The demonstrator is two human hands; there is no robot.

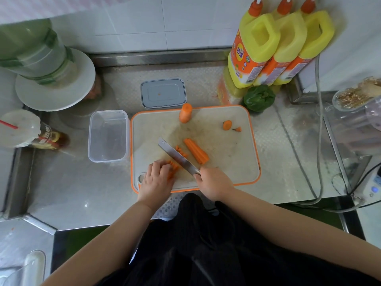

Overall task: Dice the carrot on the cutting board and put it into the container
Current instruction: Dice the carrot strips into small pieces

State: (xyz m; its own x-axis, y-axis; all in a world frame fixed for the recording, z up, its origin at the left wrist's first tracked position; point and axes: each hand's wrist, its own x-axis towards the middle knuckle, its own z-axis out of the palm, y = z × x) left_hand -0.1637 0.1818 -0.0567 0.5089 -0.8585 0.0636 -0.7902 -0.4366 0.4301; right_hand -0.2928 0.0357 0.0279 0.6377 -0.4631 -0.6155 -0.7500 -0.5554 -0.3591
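An orange-rimmed white cutting board (226, 157) lies on the steel counter. My left hand (155, 178) grips a bundle of carrot sticks (174, 166) at the board's near left. My right hand (214, 182) grips the handle of a knife (177, 156), its blade angled up-left over those sticks. A second bundle of carrot sticks (195, 150) lies right of the blade. An uncut carrot chunk (185, 112) stands at the board's far edge, and carrot end scraps (227, 125) lie at the far right. The clear empty container (108, 136) stands left of the board.
The container's grey lid (163, 93) lies behind the board. Three yellow bottles (274, 48) and a green vegetable (259, 98) stand at the back right. A white plate (55, 87) with a green bottle and a drink cup (20, 129) are left. A cable (318, 141) runs right.
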